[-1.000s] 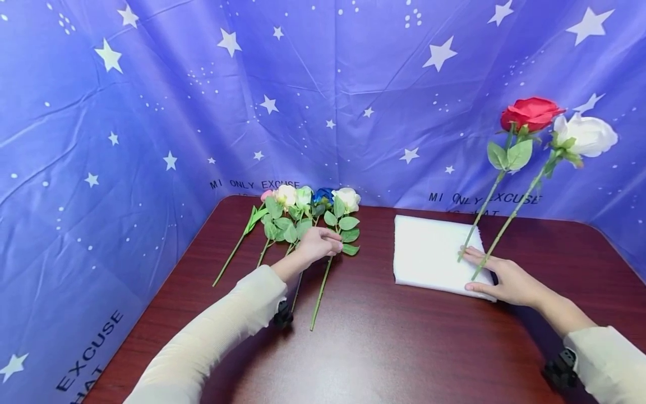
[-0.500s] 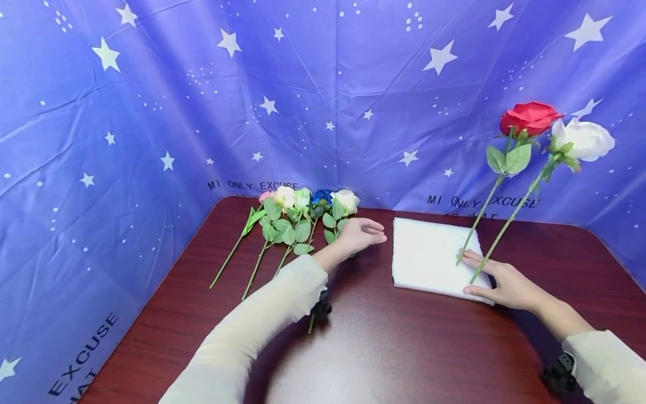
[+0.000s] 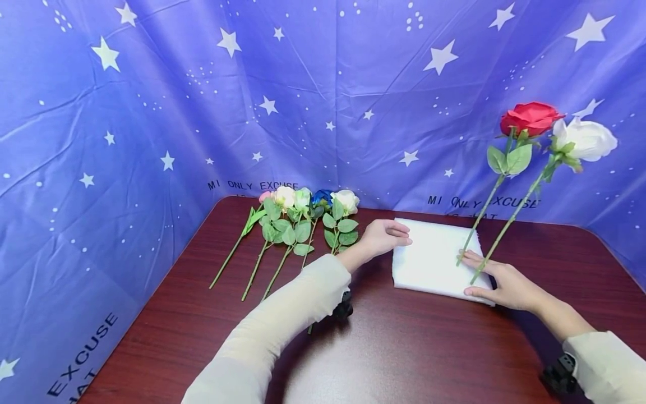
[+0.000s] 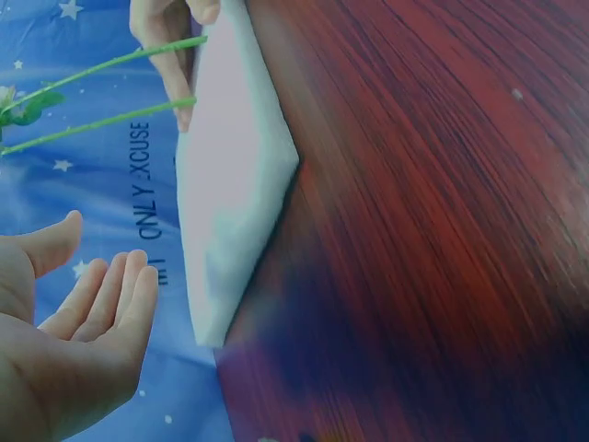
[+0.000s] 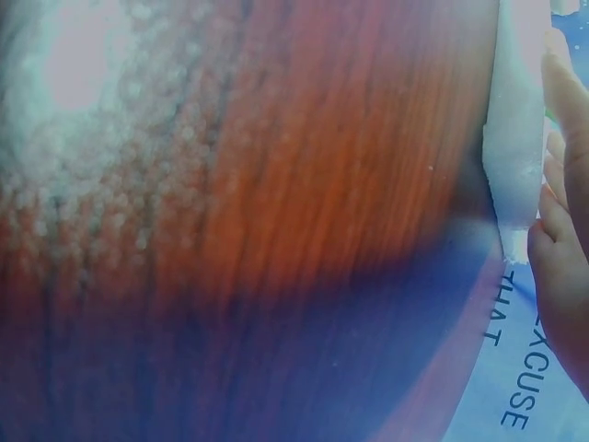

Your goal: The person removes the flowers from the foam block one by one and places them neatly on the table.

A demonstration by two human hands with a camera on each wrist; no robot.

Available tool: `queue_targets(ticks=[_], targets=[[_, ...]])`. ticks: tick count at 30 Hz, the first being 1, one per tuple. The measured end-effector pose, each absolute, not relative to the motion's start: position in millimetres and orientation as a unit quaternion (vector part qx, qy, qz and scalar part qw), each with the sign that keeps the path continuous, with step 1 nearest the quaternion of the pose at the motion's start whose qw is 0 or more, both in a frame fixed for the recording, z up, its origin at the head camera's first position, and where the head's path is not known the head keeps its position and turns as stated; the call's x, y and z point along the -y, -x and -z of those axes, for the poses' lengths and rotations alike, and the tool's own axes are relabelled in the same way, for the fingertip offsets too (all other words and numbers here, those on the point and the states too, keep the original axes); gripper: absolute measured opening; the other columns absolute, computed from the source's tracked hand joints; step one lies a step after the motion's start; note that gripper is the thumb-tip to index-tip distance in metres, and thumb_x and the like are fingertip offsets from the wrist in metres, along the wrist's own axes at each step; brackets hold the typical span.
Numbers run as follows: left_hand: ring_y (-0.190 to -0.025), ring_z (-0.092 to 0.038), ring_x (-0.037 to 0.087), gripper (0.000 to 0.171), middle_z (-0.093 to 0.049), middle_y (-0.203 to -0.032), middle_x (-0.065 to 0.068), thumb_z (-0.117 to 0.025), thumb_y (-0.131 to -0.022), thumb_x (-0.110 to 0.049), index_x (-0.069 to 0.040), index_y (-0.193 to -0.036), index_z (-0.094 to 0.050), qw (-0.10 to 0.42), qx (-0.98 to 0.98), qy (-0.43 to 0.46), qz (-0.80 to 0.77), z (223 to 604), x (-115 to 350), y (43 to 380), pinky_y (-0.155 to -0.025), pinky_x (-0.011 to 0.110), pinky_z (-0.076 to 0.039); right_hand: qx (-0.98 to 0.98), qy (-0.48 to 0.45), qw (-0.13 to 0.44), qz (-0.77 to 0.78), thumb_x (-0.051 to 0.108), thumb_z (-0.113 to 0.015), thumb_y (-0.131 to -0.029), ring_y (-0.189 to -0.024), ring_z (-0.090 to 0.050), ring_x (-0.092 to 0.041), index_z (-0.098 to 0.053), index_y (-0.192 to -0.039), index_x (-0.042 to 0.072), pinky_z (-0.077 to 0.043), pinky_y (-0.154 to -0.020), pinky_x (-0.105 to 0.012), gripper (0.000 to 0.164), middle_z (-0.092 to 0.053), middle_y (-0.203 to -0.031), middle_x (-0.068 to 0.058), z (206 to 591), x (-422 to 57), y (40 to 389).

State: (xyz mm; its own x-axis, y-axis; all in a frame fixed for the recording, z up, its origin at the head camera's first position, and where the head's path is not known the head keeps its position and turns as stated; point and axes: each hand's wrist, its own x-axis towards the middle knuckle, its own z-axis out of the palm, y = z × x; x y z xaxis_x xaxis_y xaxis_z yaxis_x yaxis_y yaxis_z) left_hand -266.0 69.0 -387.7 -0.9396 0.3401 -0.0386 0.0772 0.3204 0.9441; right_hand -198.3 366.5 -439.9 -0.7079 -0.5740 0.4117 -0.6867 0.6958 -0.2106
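Note:
My left hand (image 3: 382, 237) hovers at the left edge of a white foam block (image 3: 429, 258); in the left wrist view its fingers are loosely bent with nothing between them and the thumb. My right hand (image 3: 512, 285) rests on the right end of the block, thumb at the front edge and fingers behind the stems. An artificial red rose (image 3: 531, 119) and a white rose (image 3: 585, 138) stand in the foam, leaning right, their stem ends close by that hand. In the right wrist view, the hand (image 5: 566, 184) shows only at the right edge, along the block (image 5: 515, 147).
Several artificial flowers lie in a row at left on the dark red table (image 3: 404, 348): a pink one (image 3: 264, 196), a cream rose (image 3: 285, 197), a pale green one (image 3: 303, 198), a blue rose (image 3: 322, 197) and a white rose (image 3: 345, 202). A starry blue cloth (image 3: 303, 84) hangs behind.
My left hand has moved right, away from the lying flowers, to the foam block's left edge, holding nothing. The right hand and the two standing roses stay nearly in place.

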Motion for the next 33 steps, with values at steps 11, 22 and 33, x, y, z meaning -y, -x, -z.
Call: queue_targets(ticks=[11, 22, 33], targets=[[-0.089, -0.068, 0.006, 0.03, -0.076, -0.1, 0.009, -0.077, -0.081, -0.015, -0.004, -0.108, -0.072, 0.13, -0.796, -0.137, -0.575, 387, -87, 260, -0.066, 0.01, -0.044, 0.904, -0.353, 0.16, -0.179, 0.025, -0.087, -0.065, -0.131, -0.017, 0.025, -0.059, -0.129, 0.003, -0.013, -0.102, 0.011, 0.074, -0.062, -0.123, -0.029, 439, -364, 195], [-0.091, -0.068, 0.007, 0.029, -0.076, -0.101, 0.005, -0.077, -0.081, -0.019, -0.009, -0.108, -0.073, 0.121, -0.805, -0.152, -0.561, 382, -103, 260, -0.069, 0.011, -0.048, 0.903, -0.357, 0.158, -0.179, 0.025, -0.088, -0.064, -0.132, -0.019, 0.025, -0.06, -0.128, 0.002, -0.014, -0.103, 0.01, 0.074, -0.063, -0.122, -0.028, 439, -363, 194], [-0.101, -0.064, 0.003, 0.027, -0.073, -0.109, -0.007, -0.074, -0.085, -0.027, -0.021, -0.111, -0.071, 0.145, -0.815, -0.158, -0.538, 370, -148, 265, -0.076, 0.013, -0.052, 0.899, -0.364, 0.159, -0.188, 0.023, -0.088, -0.063, -0.133, -0.021, 0.023, -0.06, -0.129, 0.004, -0.014, -0.105, 0.009, 0.075, -0.063, -0.121, -0.028, 440, -364, 195]])
